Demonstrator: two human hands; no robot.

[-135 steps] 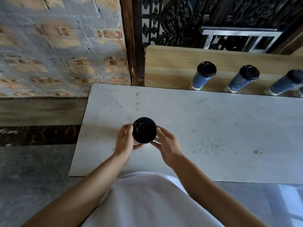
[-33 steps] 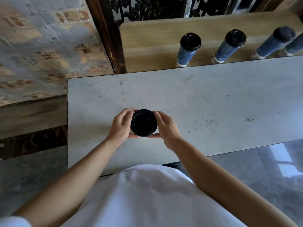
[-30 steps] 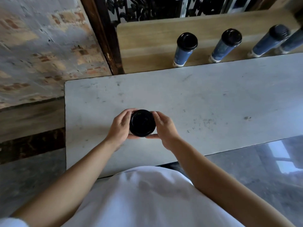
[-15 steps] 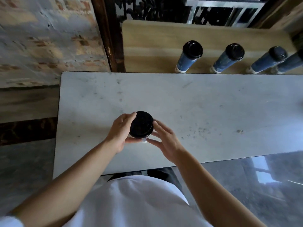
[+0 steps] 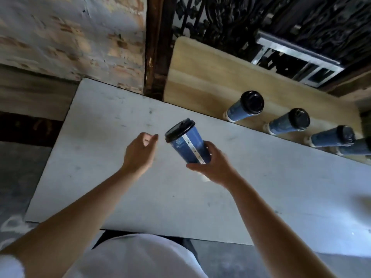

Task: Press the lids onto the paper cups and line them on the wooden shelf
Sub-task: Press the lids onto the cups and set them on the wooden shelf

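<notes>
My right hand grips the lidded cup near its base, tilted above the table. My left hand hangs beside the lid, fingers loosely curled, holding nothing. Past the table's far edge, the shelf has bare wood left of the standing cups.

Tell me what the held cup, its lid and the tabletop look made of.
The cup looks like paper: matte blue printed wall with a white strip, no gloss. Its lid is probably plastic: black, smooth, with a moulded rim and a faint sheen. The tabletop is a pale grey-white slab, matte, scuffed and speckled; it could be stone or laminate, and the view does not settle which.
</notes>
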